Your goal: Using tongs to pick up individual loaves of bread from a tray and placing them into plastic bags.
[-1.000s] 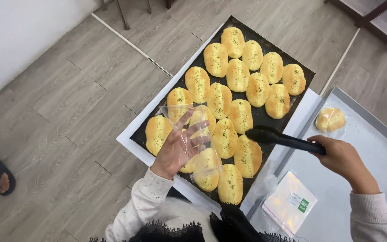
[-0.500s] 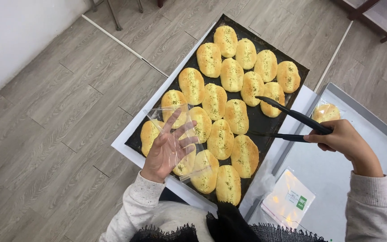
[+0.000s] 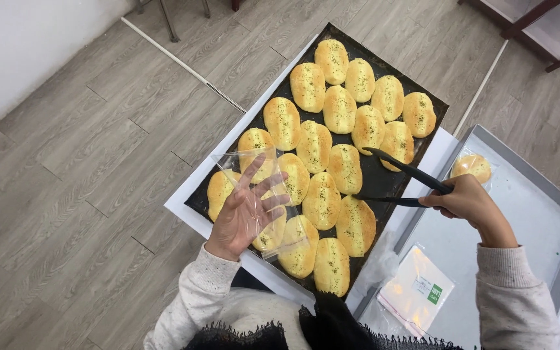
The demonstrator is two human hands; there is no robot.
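A dark baking tray [image 3: 390,181] on a white table carries several golden oval bread rolls [image 3: 314,146] flecked with herbs. My left hand [image 3: 244,214] is inside a clear plastic bag [image 3: 257,198], fingers spread, over the rolls at the tray's near left. My right hand [image 3: 468,202] grips black tongs [image 3: 402,185], whose open tips hover over a bare patch of the tray beside the rolls, holding nothing.
A grey metal tray [image 3: 552,214] at the right holds one bagged roll [image 3: 471,167] at its far end and a stack of clear bags [image 3: 416,290] near me. Wood floor lies to the left, with chair legs at the top.
My right hand has opened the tongs and moved them from the tray's near side toward its middle. My left hand has stayed in the bag over the rolls.
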